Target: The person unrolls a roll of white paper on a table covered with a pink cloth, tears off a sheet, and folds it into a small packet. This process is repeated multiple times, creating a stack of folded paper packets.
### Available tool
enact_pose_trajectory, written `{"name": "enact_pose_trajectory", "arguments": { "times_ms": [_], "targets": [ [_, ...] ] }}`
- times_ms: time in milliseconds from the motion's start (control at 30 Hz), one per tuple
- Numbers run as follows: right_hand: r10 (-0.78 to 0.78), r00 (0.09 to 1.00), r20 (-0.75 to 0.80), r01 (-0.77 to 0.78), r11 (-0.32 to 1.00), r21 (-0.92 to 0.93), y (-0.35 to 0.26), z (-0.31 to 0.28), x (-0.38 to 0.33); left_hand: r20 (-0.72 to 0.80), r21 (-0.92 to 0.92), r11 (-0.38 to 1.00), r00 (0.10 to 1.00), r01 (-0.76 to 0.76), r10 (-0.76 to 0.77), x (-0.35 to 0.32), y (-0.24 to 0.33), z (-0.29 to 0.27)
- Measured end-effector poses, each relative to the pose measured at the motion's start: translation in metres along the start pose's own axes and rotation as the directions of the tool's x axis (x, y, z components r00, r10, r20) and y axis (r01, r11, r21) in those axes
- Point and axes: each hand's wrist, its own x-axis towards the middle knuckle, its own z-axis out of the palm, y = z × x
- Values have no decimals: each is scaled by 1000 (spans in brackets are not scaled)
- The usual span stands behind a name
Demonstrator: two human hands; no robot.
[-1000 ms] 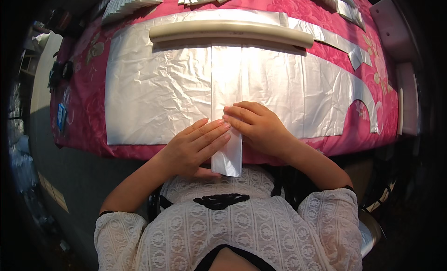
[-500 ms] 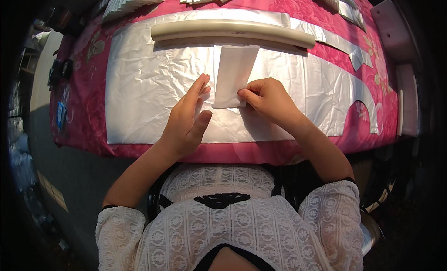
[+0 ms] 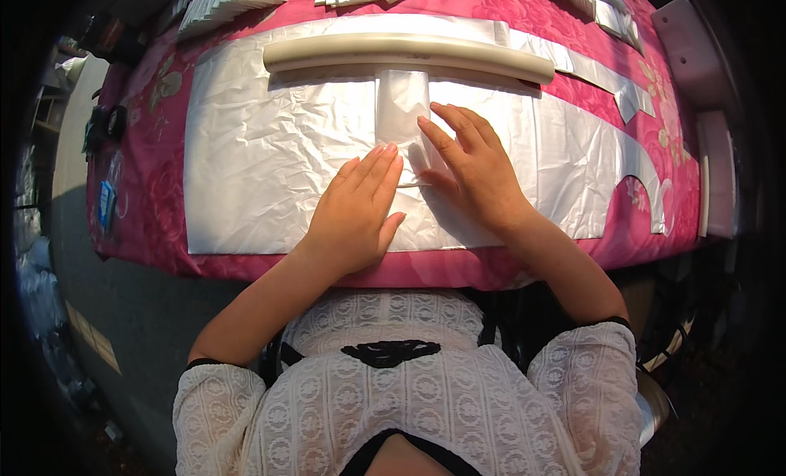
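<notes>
A narrow folded strip of white plastic film (image 3: 403, 99) lies on a large crinkled white sheet (image 3: 254, 157), its far end close to a long cream tube (image 3: 409, 49). My left hand (image 3: 354, 199) is flat, fingers stretched, its tips at the lower left edge of the strip. Beside the strip's right edge is my right hand (image 3: 479, 165), fingers spread and slightly bent, with nothing visible between them. The right hand's thumb is in shadow near the strip's lower right corner; whether it touches cannot be seen.
A pink flowered cloth (image 3: 155, 189) covers the table. Fanned stacks of folded white film (image 3: 229, 5) stand at the far left, with more along the far edge. White cut pieces (image 3: 598, 75) lie at right. Pale pink blocks (image 3: 692, 50) stand beyond the right edge.
My right hand has let go of the strip's lower right corner and opened. The raised strip has come down flat, and my left hand has moved right and turned palm down at its edge.
</notes>
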Motion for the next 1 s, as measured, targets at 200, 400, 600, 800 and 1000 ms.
{"name": "enact_pose_trajectory", "arguments": {
  "times_ms": [200,400,600,800,1000],
  "targets": [
    [-206,957,202,169,968,186,25,3,7,-109,-105,994,994,-28,17,16,-8,-7],
    [-199,956,214,130,945,299,33,3,18,-77,-5,999,996,-54,53,22,-11,-6],
    [-311,944,106,279,929,241,29,7,10,-177,11,971,955,-239,238,8,-11,-8],
    [-411,904,118,378,897,229,-7,4,-22,-162,2,963,950,-270,267,-25,-9,-4],
    [-221,967,129,173,935,309,-2,2,-24,-149,-92,975,971,-202,187,-26,-9,-9]
  ]
}}
